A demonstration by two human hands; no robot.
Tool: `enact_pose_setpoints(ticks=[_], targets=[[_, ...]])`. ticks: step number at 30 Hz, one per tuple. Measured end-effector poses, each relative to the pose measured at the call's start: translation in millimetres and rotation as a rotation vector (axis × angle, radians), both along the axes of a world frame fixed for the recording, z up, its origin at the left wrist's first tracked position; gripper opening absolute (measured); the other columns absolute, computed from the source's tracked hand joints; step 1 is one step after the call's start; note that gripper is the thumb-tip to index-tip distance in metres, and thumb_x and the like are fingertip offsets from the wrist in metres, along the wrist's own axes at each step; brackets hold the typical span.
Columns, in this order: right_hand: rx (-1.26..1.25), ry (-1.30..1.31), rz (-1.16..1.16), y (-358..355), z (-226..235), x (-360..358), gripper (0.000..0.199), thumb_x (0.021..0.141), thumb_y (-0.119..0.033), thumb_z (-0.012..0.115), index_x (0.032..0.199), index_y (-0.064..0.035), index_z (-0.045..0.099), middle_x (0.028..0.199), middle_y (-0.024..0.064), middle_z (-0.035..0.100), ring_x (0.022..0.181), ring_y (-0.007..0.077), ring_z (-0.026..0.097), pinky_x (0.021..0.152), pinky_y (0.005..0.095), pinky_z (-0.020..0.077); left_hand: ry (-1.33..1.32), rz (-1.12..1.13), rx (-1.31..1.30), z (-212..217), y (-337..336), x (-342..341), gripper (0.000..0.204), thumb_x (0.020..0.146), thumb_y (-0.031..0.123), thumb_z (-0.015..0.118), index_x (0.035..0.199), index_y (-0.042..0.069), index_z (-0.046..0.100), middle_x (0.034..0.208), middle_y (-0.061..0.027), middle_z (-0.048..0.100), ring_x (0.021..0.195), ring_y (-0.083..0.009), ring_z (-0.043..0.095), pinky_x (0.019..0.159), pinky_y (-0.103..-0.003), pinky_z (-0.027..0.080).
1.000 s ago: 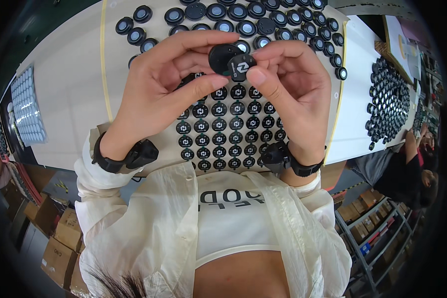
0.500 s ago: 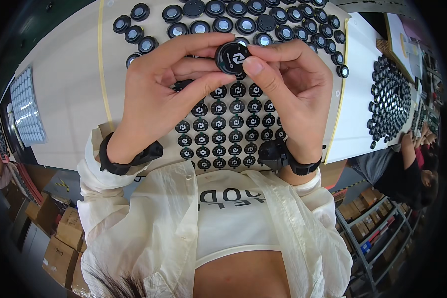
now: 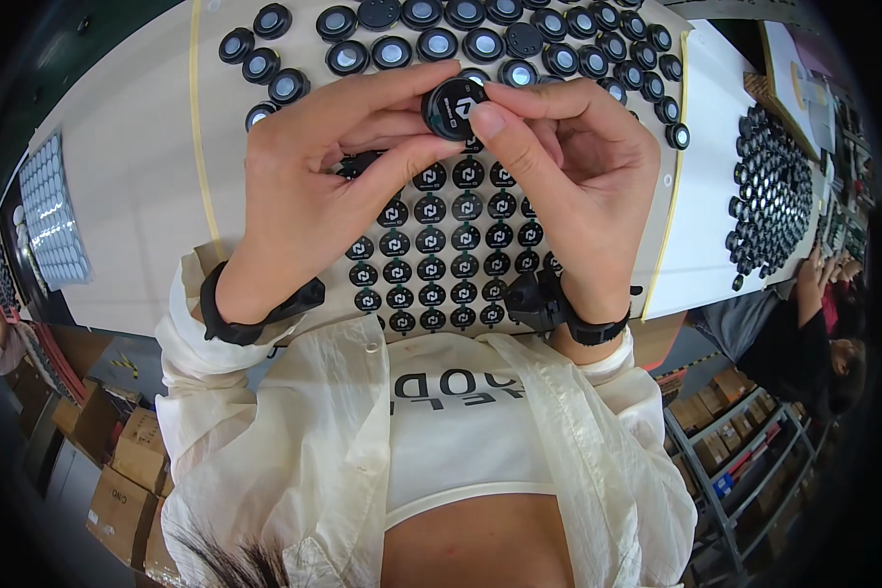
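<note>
Pinched between both hands above the table is a small round black housing (image 3: pixel 450 110), its face tilted toward me and bearing a black disc with a white emblem. My left hand (image 3: pixel 309 171) grips its left edge between thumb and fingers. On the other side, the thumb of my right hand (image 3: pixel 588 162) presses the face near its right rim, with fingers behind. Under the hands lie rows of round black emblem discs (image 3: pixel 431 240), which look like labels with small green tabs. The far rows are partly hidden by my hands. A dark object shows behind my left thumb, too covered to name.
Several black round housings with pale centres (image 3: pixel 436 44) spread across the far table. Yellow tape lines (image 3: pixel 202 147) cross the tabletop. A bagged tray of pale round parts (image 3: pixel 59 211) lies far left. More black parts (image 3: pixel 769 196) cluster at right, near another person (image 3: pixel 789 338).
My hands and the housing have shifted very slightly up and left. The housing has tilted a little, and my right thumb has moved slightly on its face.
</note>
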State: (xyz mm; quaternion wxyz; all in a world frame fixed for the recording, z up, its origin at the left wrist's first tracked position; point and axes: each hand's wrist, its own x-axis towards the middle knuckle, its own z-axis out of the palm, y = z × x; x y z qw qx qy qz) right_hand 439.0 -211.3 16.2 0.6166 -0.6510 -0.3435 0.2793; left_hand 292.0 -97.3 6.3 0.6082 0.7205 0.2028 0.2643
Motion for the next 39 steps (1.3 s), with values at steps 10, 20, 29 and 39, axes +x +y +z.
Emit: enact_pose_setpoints(ticks=[10, 20, 29, 39], targets=[[0.011, 0.000, -0.006, 1.0, -3.9, -1.9, 0.013, 0.080, -0.002, 0.080, 0.092, -0.0005, 0.077, 0.068, -0.0048, 0.063, 0.058, 0.0002, 0.041, 0.052, 0.0160, 0.0314, 0.061, 0.133, 0.270, -2.1, -1.3, 3.2, 0.041, 0.078, 0.005, 0.079, 0.118, 0.007, 0.072, 0.087, -0.0083, 0.074, 0.074, -0.0152, 0.072, 0.068, -0.024, 0.055], [0.050, -0.109, -0.041, 3.6, -10.9, -2.1, 0.014, 0.078, -0.005, 0.082, 0.091, -0.0019, 0.077, 0.070, -0.0010, 0.066, 0.058, 0.0033, 0.044, 0.052, 0.0181, 0.0349, 0.175, 0.066, 0.271, 0.4, 0.1, 2.4, 0.044, 0.081, -0.006, 0.074, 0.124, 0.001, 0.067, 0.100, -0.0083, 0.073, 0.090, -0.0134, 0.072, 0.078, -0.021, 0.055], [-0.011, -0.450, 0.005, 5.9, -9.7, 2.8, 0.018, 0.081, -0.008, 0.077, 0.098, -0.0033, 0.076, 0.079, 0.0062, 0.068, 0.064, 0.0136, 0.057, 0.057, 0.0250, 0.0446, 0.038, 0.057, 0.253, -12.7, 18.7, 12.6, 0.041, 0.080, 0.006, 0.078, 0.120, 0.006, 0.069, 0.093, -0.0097, 0.073, 0.083, -0.0167, 0.073, 0.075, -0.026, 0.058], [-0.212, -0.488, 0.242, 10.7, -2.8, 14.6, 0.029, 0.085, -0.004, 0.070, 0.113, -0.0059, 0.068, 0.097, 0.0088, 0.068, 0.075, 0.0161, 0.061, 0.067, 0.0281, 0.0501, 0.390, 0.167, 0.781, 28.4, 174.2, 44.8, 0.033, 0.084, 0.009, 0.072, 0.115, -0.004, 0.068, 0.099, -0.0163, 0.073, 0.086, -0.0170, 0.070, 0.077, -0.030, 0.057]])
